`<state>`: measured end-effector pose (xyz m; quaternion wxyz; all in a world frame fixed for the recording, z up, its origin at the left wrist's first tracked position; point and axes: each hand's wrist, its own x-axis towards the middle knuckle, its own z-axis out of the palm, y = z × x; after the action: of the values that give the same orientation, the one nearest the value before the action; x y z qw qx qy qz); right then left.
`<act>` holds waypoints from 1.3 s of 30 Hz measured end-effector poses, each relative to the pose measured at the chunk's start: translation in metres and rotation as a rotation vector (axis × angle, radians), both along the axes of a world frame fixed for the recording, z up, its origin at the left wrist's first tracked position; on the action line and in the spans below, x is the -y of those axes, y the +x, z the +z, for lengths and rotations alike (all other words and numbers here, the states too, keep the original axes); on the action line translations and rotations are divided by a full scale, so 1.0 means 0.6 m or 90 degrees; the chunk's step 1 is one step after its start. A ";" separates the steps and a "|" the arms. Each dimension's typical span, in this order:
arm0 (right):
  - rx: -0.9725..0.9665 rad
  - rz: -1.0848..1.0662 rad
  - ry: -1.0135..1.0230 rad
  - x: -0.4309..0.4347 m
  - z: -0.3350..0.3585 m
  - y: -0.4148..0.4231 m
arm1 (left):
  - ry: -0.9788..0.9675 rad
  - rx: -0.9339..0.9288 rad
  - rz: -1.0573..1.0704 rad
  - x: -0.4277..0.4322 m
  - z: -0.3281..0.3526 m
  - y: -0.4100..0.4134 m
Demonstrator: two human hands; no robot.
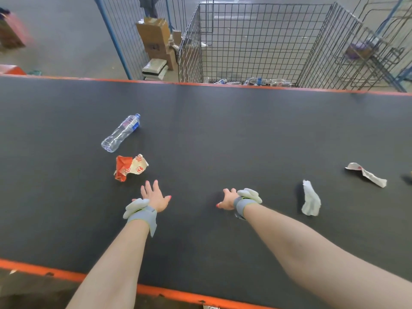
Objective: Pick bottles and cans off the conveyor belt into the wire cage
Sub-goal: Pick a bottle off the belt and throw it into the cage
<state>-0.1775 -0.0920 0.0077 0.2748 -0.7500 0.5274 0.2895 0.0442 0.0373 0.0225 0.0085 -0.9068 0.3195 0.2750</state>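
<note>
A clear plastic bottle (121, 132) with a blue cap and label lies on its side on the dark conveyor belt (223, 130), left of centre. My left hand (155, 196) hovers over the belt below and right of it, fingers spread, holding nothing. My right hand (228, 199) hangs over the belt's middle with fingers curled downward and nothing visible in it. Beyond the belt's far edge stands the wire cage (256, 41), with several clear bottles (265, 81) on its floor.
A crumpled orange and white wrapper (129, 167) lies between the bottle and my left hand. Two white paper scraps (311, 199) (367, 173) sit on the belt to the right. Orange rails edge the belt. Cardboard boxes (156, 39) stand left of the cage.
</note>
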 end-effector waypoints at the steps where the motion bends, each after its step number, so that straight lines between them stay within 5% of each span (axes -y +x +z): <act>1: 0.013 -0.015 -0.009 0.004 0.005 0.003 | 0.000 0.005 -0.001 0.001 0.000 0.002; 20: 0.281 -0.115 -0.076 0.167 0.058 0.170 | -0.111 0.020 0.050 0.173 0.021 0.040; 26: 0.349 -0.240 0.041 0.217 0.053 0.235 | -0.106 0.038 0.048 0.224 0.018 0.022; 34: 0.299 -0.377 -0.027 0.280 -0.011 0.152 | -0.091 -0.001 0.020 0.315 -0.007 -0.019; 39: 0.393 -0.470 -0.085 0.405 0.015 0.140 | -0.158 -0.014 0.009 0.416 -0.014 -0.042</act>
<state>-0.0934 -0.3352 0.0168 0.4544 -0.5799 0.6691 -0.0977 0.0191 -0.2122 0.0141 -0.1092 -0.9000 0.3447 0.2435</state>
